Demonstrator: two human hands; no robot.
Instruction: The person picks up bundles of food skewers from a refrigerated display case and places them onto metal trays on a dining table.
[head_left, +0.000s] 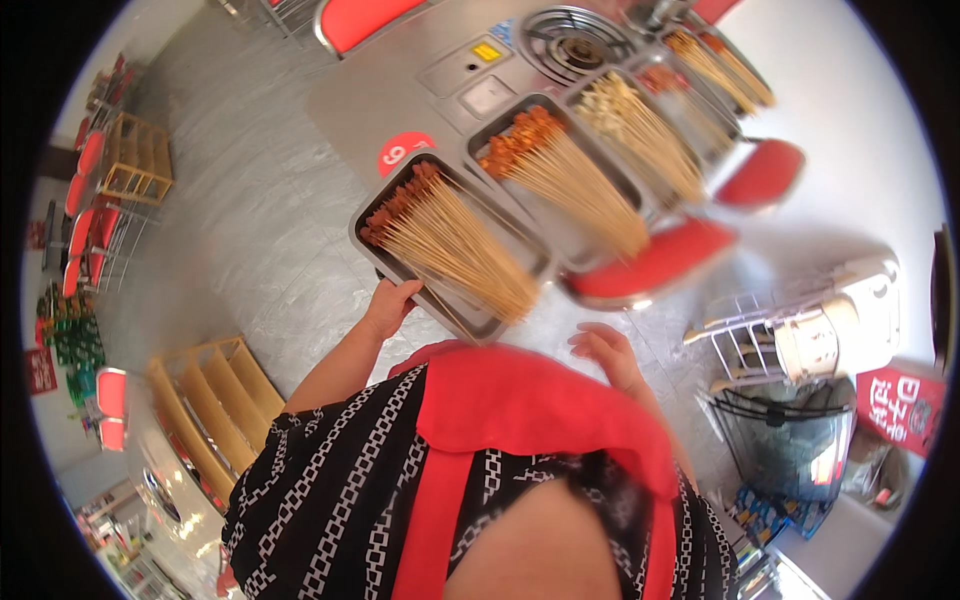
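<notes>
My left hand (394, 306) grips the lower left rim of a metal tray (450, 319), thumb over the edge. In that tray lies a thick bundle of bamboo skewers (457, 247) with dark red meat at their far ends. The tray's far part overlaps the table corner; its near end reaches towards my apron. My right hand (606, 351) hangs apart from the tray's near right side, fingers spread and holding nothing. Beside the held tray is a second metal tray (559, 217) of skewers with orange-red coated pieces (525, 139).
Further trays of skewers (645, 142) line the stainless steel table (352, 90), near a gas burner (577, 49). Red chair seats (660, 262) jut beneath the trays' handle ends. A white rack cart (750, 337) stands at right, a wooden shelf (225, 405) at left.
</notes>
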